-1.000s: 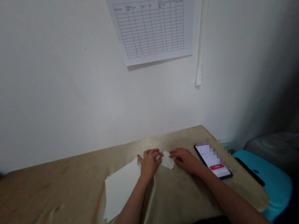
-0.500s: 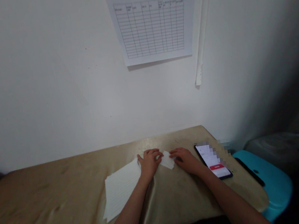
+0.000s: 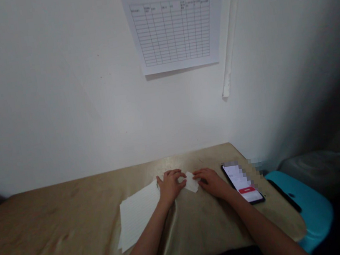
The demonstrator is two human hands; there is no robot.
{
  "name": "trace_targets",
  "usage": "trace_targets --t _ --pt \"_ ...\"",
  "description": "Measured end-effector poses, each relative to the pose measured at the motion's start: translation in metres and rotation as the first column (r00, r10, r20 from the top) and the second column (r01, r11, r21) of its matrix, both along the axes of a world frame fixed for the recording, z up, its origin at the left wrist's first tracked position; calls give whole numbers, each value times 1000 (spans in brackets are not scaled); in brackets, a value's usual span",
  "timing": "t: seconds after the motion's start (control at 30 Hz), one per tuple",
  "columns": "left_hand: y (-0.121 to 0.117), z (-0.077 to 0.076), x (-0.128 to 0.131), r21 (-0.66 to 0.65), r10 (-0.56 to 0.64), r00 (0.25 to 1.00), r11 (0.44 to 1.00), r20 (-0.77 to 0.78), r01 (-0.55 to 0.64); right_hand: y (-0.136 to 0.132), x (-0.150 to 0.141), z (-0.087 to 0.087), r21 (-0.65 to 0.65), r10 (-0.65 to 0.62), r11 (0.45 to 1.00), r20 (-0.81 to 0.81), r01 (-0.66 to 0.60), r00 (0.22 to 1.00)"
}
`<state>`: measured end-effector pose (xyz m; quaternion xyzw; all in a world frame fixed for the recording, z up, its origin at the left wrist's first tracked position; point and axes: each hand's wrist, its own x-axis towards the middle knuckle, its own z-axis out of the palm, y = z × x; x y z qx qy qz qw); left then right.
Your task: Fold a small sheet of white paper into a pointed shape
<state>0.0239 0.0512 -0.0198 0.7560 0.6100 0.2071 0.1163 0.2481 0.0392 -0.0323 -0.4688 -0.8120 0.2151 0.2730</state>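
A small folded piece of white paper point(image 3: 191, 182) lies on the cloth-covered table between my two hands. My left hand point(image 3: 171, 185) is curled at its left edge, with thumb and forefinger bent around the near corner. From the other side, the fingertips of my right hand point(image 3: 207, 180) press on the right edge of the folded paper. To the left, several lined sheets of paper point(image 3: 138, 218) lie in a loose stack, and my left wrist and forearm cover their right edge.
A phone point(image 3: 242, 182) with a lit screen lies right of my right hand. The tan tablecloth point(image 3: 59, 219) has wrinkles. A turquoise object point(image 3: 312, 204) stands beyond the table's right edge. A printed table sheet point(image 3: 175, 29) hangs on the white wall behind.
My left thumb and forefinger have parted slightly at the paper's edge. The right hand, the folded paper and the stack stay in place.
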Motion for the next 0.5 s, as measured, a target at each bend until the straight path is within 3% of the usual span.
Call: trace_targets --t 0.5 --pt "-9 -2 5 -44 -6 997 999 -73 3 0 -1 1 5 3 1000 -7 -3 1000"
